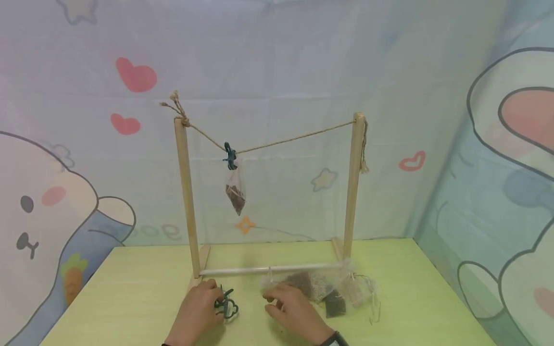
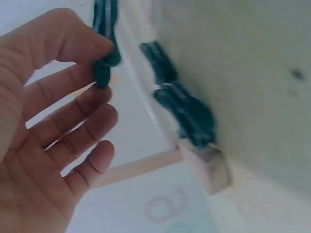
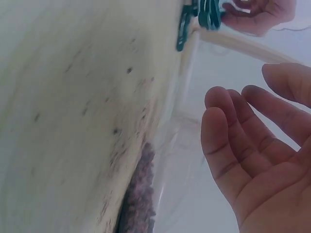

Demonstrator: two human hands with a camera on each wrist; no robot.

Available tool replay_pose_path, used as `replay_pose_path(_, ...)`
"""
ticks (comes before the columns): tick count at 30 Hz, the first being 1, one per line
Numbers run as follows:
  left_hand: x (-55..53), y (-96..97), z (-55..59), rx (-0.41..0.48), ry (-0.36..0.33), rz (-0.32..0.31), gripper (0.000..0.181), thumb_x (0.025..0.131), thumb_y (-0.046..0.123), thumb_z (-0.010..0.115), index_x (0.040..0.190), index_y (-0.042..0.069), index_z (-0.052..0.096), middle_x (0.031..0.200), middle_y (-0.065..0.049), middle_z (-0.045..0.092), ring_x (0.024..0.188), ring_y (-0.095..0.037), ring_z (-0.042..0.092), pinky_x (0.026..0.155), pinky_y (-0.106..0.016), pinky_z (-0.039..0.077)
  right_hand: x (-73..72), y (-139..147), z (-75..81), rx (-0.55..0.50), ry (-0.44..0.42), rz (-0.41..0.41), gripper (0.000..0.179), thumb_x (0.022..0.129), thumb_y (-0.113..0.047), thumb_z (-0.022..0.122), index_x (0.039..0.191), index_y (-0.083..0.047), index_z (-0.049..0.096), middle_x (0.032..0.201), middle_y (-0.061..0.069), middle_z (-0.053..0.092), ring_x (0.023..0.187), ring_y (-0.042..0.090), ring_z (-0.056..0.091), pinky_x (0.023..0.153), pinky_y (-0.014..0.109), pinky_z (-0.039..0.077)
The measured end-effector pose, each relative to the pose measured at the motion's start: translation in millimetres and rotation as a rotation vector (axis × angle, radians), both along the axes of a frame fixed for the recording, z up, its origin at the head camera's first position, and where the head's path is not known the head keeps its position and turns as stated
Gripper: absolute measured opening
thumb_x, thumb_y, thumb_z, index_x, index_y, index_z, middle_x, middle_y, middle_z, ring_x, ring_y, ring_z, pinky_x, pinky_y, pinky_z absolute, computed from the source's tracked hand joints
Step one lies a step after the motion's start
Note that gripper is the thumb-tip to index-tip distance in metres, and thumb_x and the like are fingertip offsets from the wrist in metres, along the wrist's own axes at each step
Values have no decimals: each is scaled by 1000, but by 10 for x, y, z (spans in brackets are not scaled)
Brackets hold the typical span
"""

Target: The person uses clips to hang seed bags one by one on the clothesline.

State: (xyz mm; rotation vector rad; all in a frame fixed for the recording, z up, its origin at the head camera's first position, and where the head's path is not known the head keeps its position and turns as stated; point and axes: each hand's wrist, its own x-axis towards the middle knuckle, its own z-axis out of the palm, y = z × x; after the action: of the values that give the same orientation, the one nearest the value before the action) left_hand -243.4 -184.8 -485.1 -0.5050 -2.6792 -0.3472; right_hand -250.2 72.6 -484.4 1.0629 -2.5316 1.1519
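Note:
My left hand (image 1: 196, 307) is low in front of the frame's left post, pinching a dark green clip (image 2: 105, 29) between thumb and index finger while its other fingers stay loosely bent. Beside it on the table lie more green clips (image 2: 197, 119). Nearer the middle, my right hand (image 1: 296, 310) hovers with relaxed fingers and holds nothing, as the right wrist view shows. Just past it lie several small mesh bags with brown, pale and dark contents, among them a brown-filled bag (image 1: 300, 282) and a dark-filled bag (image 1: 335, 303).
A wooden frame carries a sagging rope (image 1: 294, 140) between its left post (image 1: 187, 197) and right post (image 1: 354, 192). From the rope a green clip (image 1: 231, 157) suspends a filled mesh bag (image 1: 236, 194). A white bar (image 1: 242, 271) crosses low, behind my hands.

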Motion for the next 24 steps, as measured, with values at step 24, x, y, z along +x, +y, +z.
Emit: replay_pose_path(24, 135, 551, 332, 32, 259, -184, 26, 57, 14, 69, 82, 19, 66, 80, 12, 45, 71, -3, 41, 64, -22, 38, -24, -46, 0, -305, -461, 71, 27, 96, -14, 49, 115, 0, 61, 86, 19, 63, 61, 14, 59, 56, 34, 52)
